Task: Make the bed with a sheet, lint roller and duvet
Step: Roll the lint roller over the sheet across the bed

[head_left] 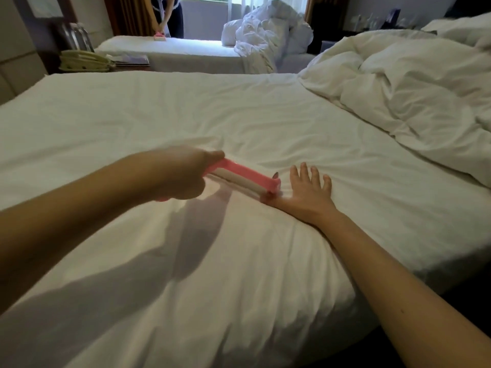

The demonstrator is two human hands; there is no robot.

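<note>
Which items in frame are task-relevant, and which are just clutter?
Job: sheet; lint roller, gripped by left hand; right hand, flat on sheet; duvet.
Lying about: phone; second bed; bedding pile; another person.

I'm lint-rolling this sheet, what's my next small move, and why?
Probably pull the lint roller away from the right hand, which lies flat on the sheet beside the roller's end. The left hand grips it, and the creased sheet may bunch unless pinned.

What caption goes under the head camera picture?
Left hand holds a pink lint roller over the white sheet; right hand rests flat.
</note>
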